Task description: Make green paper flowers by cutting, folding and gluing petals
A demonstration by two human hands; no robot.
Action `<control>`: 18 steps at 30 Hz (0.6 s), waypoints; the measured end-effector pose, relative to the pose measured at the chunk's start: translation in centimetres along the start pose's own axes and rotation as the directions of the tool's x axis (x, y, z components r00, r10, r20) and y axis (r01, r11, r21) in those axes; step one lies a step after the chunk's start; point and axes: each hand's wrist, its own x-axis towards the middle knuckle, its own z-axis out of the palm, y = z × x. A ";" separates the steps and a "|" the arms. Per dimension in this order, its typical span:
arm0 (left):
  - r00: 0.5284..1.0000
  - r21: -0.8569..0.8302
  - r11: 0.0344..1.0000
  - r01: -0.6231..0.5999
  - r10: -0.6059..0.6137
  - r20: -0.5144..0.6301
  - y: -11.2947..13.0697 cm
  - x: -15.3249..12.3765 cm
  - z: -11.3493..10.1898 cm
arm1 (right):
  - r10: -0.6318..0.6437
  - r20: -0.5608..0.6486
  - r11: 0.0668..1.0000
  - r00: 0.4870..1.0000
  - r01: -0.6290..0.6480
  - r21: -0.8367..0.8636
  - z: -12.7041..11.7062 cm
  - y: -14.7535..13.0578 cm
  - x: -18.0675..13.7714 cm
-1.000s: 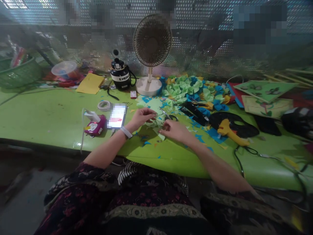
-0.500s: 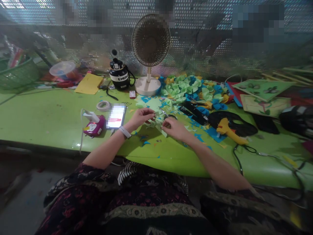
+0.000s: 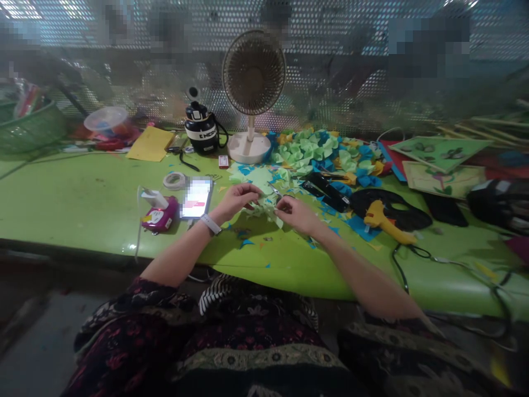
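Observation:
My left hand [image 3: 236,199] and my right hand [image 3: 295,213] meet over a light green piece of folded paper [image 3: 266,209] on the green table [image 3: 82,198]. Both hands pinch the paper with fingers curled, left hand at its left edge, right hand at its right. A white band sits on my left wrist. Small scissors [image 3: 281,194] lie just behind the paper. Blue and green paper scraps are scattered around the hands.
A phone [image 3: 196,197] and a pink tape dispenser [image 3: 159,214] lie left of my hands, a tape roll [image 3: 174,180] behind them. A fan [image 3: 252,94], a black jug [image 3: 201,130], a heap of folded paper pieces [image 3: 326,151] and a yellow glue gun [image 3: 384,220] stand further back and right.
My right hand has moved slightly up and left, closer to the left hand, lifting the green paper's edge. The left hand stays in place.

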 end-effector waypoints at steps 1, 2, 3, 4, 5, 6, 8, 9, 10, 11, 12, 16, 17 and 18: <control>1.000 -0.001 1.000 0.000 0.000 0.012 0.0 0.0 0.0 | -0.004 0.000 1.000 1.000 0.004 -0.002 0.0 0.0 0.0; 1.000 -0.002 1.000 0.000 0.000 0.024 0.1 -0.1 0.0 | -0.005 0.008 1.000 1.000 0.005 -0.006 0.0 0.1 0.1; 0.999 -0.001 1.000 0.002 -0.002 0.038 0.1 -0.1 -0.1 | -0.005 0.023 1.000 1.000 0.005 -0.008 0.0 0.1 0.1; 0.999 0.004 1.000 0.002 -0.002 0.050 0.1 -0.1 -0.1 | -0.004 0.040 1.000 0.999 0.004 -0.009 0.0 0.1 0.0; 0.998 0.015 1.000 0.000 -0.001 0.060 0.1 -0.1 -0.1 | -0.004 0.057 1.000 0.998 0.004 -0.011 0.1 0.0 0.0; 0.998 0.029 1.000 -0.003 0.001 0.069 0.0 -0.1 -0.1 | -0.008 0.073 1.000 0.997 0.009 -0.017 0.1 0.0 0.0; 0.996 0.068 0.998 -0.008 0.001 0.094 0.0 -0.2 -0.1 | -0.032 0.086 0.998 0.996 0.036 -0.045 0.1 0.0 -0.1; 0.994 0.086 0.996 -0.011 0.001 0.111 -0.1 -0.1 -0.1 | -0.051 0.085 0.996 0.995 0.057 -0.066 0.1 0.0 -0.1; 0.991 0.102 0.995 -0.016 0.003 0.131 -0.1 -0.1 -0.1 | -0.071 0.080 0.993 0.994 0.078 -0.086 0.1 0.0 -0.1; 0.988 0.112 0.993 -0.024 0.007 0.153 -0.2 -0.1 0.0 | -0.087 0.075 0.991 0.993 0.094 -0.100 0.2 0.0 0.0; 0.985 0.117 0.992 -0.036 0.015 0.173 -0.2 -0.1 0.0 | -0.098 0.068 0.989 0.993 0.104 -0.105 0.2 0.0 0.0; 0.974 0.112 0.991 -0.068 0.042 0.221 -0.8 0.0 0.0 | -0.089 0.027 0.993 0.996 0.091 -0.072 0.4 0.0 0.0; 0.973 0.110 0.992 -0.068 0.041 0.226 -0.9 0.1 0.0 | -0.078 0.005 0.995 0.997 0.078 -0.064 0.4 -0.1 0.0; 0.973 0.108 0.992 -0.064 0.038 0.229 -1.1 0.2 0.0 | -0.064 -0.019 0.996 0.998 0.063 -0.059 0.4 -0.1 0.0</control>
